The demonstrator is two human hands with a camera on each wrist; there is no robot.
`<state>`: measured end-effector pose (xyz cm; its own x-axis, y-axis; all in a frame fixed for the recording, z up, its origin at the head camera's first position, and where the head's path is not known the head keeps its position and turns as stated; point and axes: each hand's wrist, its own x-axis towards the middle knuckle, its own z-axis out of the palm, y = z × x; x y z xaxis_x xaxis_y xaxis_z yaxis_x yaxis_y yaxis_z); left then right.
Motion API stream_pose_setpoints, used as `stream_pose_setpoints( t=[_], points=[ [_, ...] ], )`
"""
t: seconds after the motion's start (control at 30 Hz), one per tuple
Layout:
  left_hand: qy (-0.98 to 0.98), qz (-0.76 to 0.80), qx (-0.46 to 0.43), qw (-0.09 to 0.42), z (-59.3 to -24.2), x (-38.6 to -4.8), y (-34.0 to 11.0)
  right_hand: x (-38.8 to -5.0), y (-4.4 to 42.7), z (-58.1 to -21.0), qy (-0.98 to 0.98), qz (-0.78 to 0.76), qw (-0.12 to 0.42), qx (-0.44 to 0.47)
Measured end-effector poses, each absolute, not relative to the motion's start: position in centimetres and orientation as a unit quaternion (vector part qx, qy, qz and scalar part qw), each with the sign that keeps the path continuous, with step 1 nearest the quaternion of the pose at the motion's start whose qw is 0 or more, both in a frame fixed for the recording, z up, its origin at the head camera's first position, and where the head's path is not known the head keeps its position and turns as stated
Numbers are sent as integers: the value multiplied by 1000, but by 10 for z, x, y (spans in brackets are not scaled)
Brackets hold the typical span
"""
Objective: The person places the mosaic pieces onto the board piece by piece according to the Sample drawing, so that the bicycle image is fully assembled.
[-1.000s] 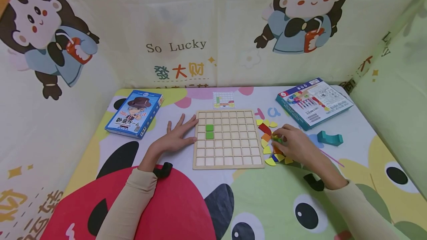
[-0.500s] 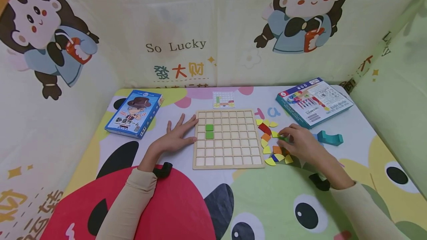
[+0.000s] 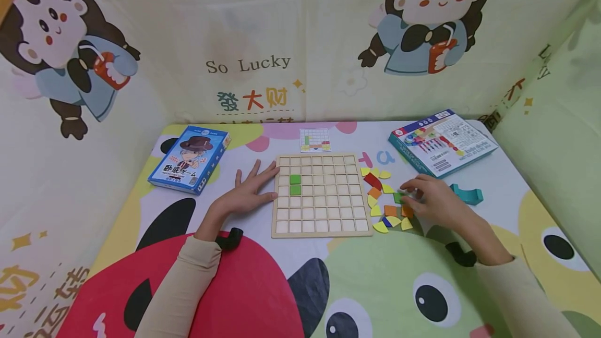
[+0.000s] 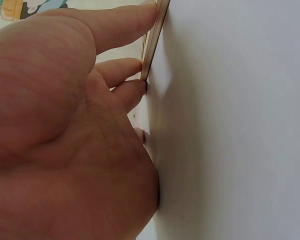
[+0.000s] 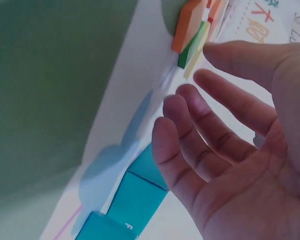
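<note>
A wooden grid board lies mid-table with two green square tiles in its cells. My left hand rests spread at the board's left edge; its thumb and fingertips touch the frame in the left wrist view. My right hand hovers right of a loose group of coloured pieces. A green piece and an orange square lie nearest its fingers. In the right wrist view, thumb and fingers stand apart with nothing between them, close to the green piece and the orange one.
Yellow quarter-round pieces and a red piece lie right of the board. A teal curved block sits beyond the right hand. A pattern card lies behind the board. Boxes stand left and right.
My right hand has moved to the right, away from the pieces, and more of the green and orange ones show. My left hand and the board have stayed put.
</note>
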<state>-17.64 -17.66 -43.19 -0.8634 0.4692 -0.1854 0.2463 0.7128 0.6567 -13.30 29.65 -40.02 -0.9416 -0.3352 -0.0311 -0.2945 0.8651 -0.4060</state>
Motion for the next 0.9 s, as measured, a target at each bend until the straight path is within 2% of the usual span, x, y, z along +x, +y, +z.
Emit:
stream_pose_setpoints(
  t=[0.33,0.9],
  points=[
    [910,321,198,174,-433,-178,-177,-135,307,-399,960,-200,82,-177],
    [910,316,194,183,-433,-178,-176,-136,308,-401,962,-191,90,-175]
  ],
)
